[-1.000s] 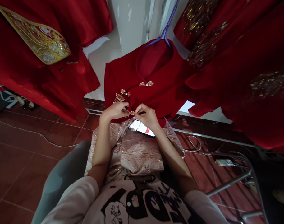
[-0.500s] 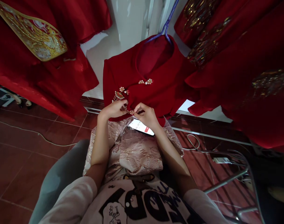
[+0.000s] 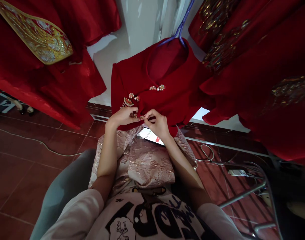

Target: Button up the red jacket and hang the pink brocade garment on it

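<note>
A lit phone [image 3: 152,136] lies on a pink crumpled fabric [image 3: 144,160] across the lap. Red embroidered garments [image 3: 255,66] hang at right, another with a gold panel [image 3: 39,36] at left. A white cable [image 3: 42,145] crosses the red tiled floor [image 3: 22,166].

You have a dark red velvet garment [image 3: 167,100] hanging from a blue hanger [image 3: 179,31], its front facing you and its lower edge gathered at your fingers. A small gold and pearl flower clasp [image 3: 139,117] sits on that edge, pinched from both sides. Two more pearl clasps run diagonally above it, one with a fan-shaped tassel.
</note>
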Tool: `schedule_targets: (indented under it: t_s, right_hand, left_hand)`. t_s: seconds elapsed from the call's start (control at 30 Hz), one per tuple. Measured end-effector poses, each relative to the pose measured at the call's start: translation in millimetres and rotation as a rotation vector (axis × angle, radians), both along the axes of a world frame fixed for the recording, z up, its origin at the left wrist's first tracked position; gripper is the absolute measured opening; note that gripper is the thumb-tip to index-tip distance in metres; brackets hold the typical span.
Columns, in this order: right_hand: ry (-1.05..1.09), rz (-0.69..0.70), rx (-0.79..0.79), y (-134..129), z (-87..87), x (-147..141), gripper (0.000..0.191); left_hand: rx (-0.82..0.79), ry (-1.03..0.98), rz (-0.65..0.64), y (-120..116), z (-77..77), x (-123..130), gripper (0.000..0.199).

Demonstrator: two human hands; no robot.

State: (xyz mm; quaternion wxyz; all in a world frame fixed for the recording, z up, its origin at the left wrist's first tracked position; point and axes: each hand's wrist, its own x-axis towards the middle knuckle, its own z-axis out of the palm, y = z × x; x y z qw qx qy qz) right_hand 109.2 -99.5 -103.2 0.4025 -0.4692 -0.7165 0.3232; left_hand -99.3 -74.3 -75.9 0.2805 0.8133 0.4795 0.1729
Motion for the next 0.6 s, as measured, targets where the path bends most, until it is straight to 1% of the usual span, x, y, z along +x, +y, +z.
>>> schedule_targets:
  t_s: [0.1, 0.27, 0.4, 0.5, 0.6]
  right_hand:
    - [0.030, 0.004, 0.015, 0.9, -0.9, 0.9, 0.004]
    - [0.070, 0.016, 0.011, 4.6, -4.6, 3.7, 0.006]
    - [0.122, 0.065, 0.031, 7.3, -8.1, 4.4, 0.010]
    - [0.125, 0.088, 0.041, 8.3, -8.5, 5.1, 0.010]
    - [0.126, 0.079, 0.045, 8.4, -7.7, 5.5, 0.011]
  left_hand:
    - [0.007, -0.014, -0.012, 0.4, 0.1, 0.2, 0.023]
    - [-0.034, -0.047, -0.014, 2.0, -1.5, 0.4, 0.017]
    - [-0.004, -0.011, -0.004, 4.0, -2.9, 0.5, 0.011]
    - [0.026, 0.001, 0.007, 4.4, -3.1, 0.2, 0.014]
    - [0.033, -0.032, -0.004, 3.6, -2.4, -0.7, 0.019]
